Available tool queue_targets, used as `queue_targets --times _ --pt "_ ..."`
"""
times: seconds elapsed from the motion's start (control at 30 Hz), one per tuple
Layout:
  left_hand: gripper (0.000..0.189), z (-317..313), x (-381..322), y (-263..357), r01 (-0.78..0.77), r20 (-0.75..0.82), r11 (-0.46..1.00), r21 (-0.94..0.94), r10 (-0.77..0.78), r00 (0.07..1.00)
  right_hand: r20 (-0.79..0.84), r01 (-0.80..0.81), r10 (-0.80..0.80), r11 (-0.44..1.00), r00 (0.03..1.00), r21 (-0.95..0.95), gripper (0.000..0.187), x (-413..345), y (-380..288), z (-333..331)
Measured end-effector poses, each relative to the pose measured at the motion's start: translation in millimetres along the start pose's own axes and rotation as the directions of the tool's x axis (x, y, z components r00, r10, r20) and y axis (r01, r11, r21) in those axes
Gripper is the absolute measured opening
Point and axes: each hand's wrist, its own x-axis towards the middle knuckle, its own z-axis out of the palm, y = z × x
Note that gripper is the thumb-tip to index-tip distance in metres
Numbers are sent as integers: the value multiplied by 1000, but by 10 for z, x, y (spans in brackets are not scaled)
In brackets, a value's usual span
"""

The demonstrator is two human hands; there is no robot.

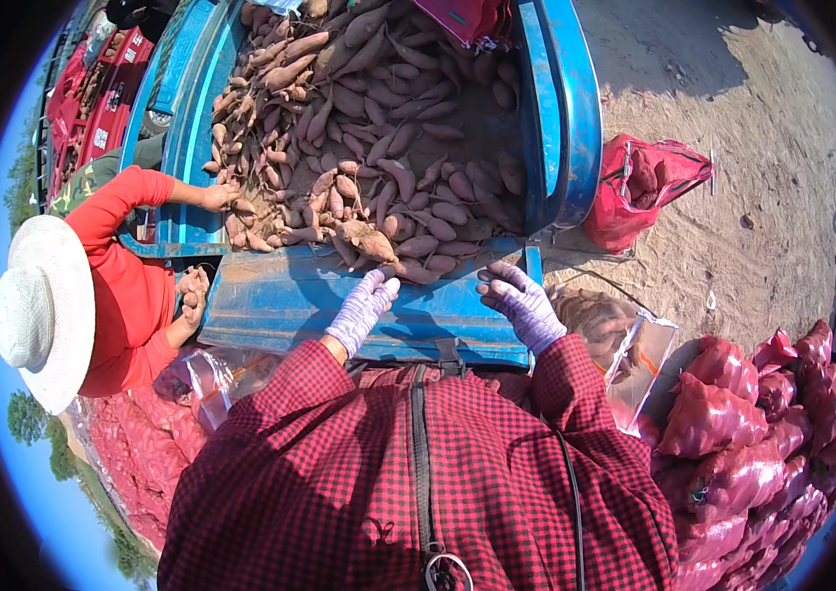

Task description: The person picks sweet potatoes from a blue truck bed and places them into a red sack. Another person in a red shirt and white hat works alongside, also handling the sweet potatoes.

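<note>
My left hand [366,304], in a fingerless pale purple knit glove, is at the near edge of a heap of sweet potatoes [388,148]. Its fingertips are right by a large pale-brown sweet potato [364,240] and a darker sweet potato [418,272]; whether they touch is unclear. Nothing shows in its grasp. My right hand [521,301], gloved alike, hovers over the blue metal tailgate [277,303] with bent, parted fingers and holds nothing. The heap lies in the blue truck bed [562,111], right before me.
At left, a person [122,273] in red and a wide hat has one hand at the heap. A red mesh sack [628,192] of sweet potatoes hangs at right. Clear plastic bags [628,354] flank me. Filled red sacks [743,443] are stacked at lower right, others [141,451] at lower left.
</note>
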Motion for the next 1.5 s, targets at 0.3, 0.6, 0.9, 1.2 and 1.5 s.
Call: queue_targets --times 0.3,0.6,0.9,1.2,1.5 --pt "42 -447 -116 -871 -18 -234 999 -47 7 972 -51 -24 -94 265 994 -964 59 2591 -43 1048" --pt "42 -665 90 -1016 52 -124 961 -270 -88 988 22 52 -270 105 963 -993 53 3027 350 1163" --pt "34 -617 278 -970 91 -15 979 -184 -95 995 -176 -6 -346 442 921 -897 56 -15 103 -203" --pt "31 -317 128 -498 52 -12 993 -104 -53 998 -268 -341 -862 120 430 -932 56 -226 -1425 -1669" --pt "20 -310 55 -590 50 -63 999 -21 -51 997 -298 -638 -749 -210 592 -741 50 785 -2576 -2263"
